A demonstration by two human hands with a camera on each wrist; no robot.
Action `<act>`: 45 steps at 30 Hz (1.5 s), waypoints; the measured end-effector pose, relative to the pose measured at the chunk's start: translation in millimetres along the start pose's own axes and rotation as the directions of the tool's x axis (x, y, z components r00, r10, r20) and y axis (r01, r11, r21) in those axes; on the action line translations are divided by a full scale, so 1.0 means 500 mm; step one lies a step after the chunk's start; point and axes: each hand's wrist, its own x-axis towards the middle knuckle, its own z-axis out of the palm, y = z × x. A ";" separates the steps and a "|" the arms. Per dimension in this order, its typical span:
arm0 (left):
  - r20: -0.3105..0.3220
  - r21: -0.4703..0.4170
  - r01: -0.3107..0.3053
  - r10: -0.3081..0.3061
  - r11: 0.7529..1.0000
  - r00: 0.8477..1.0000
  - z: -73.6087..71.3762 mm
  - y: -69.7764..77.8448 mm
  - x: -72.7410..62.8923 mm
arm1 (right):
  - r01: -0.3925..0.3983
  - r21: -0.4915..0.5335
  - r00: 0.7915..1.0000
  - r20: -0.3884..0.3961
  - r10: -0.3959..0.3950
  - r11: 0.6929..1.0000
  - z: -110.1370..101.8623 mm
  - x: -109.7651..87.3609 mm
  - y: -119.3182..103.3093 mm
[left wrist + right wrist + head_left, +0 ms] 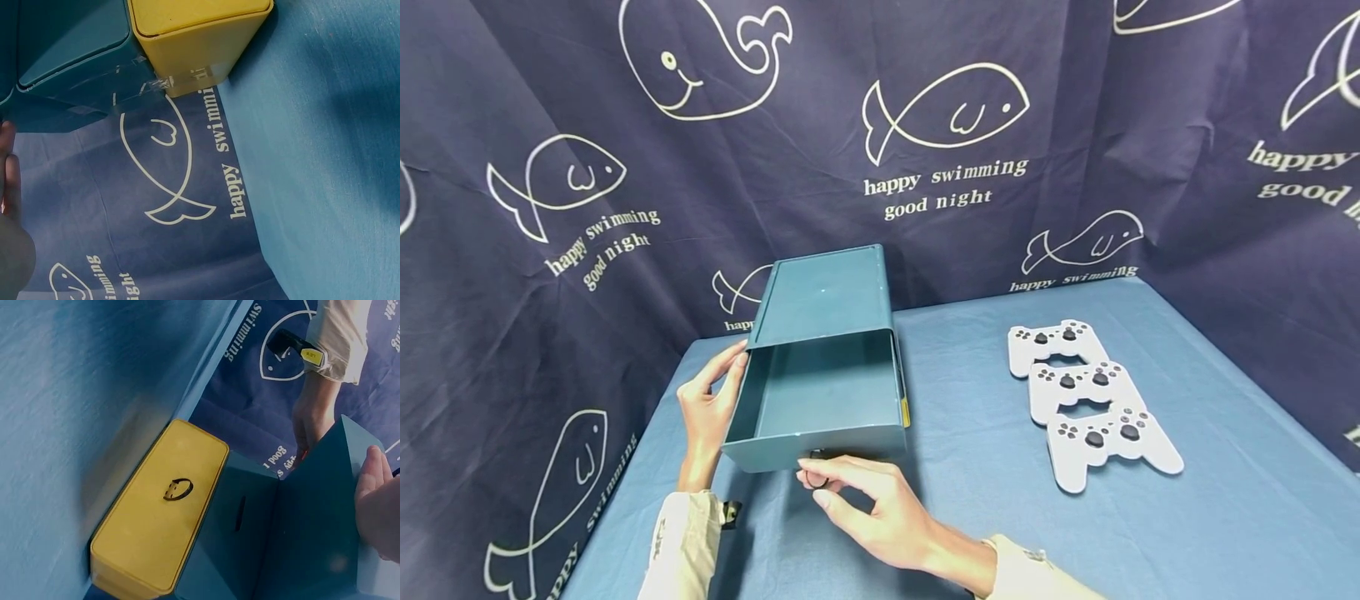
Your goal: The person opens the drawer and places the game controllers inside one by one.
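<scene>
A teal drawer cabinet stands near the back cloth, its top drawer pulled out towards me and bare inside. At the drawer's front, my right hand pinches a black ring pull between thumb and fingers. My left hand touches the cabinet's left side, fingers extended along it. Beneath the pulled-out drawer, the right wrist view shows a teal drawer front and a yellow drawer with its own black ring pull.
Three white game controllers lie in an overlapping row on the blue table cloth, right of the cabinet. Dark blue cloth with white fish drawings hangs behind and at both sides.
</scene>
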 end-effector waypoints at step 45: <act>0.006 0.038 -0.022 0.022 0.999 1.000 -0.006 -0.008 0.002 | -0.302 -0.468 0.864 -0.503 0.030 0.830 -0.490 -0.086 0.010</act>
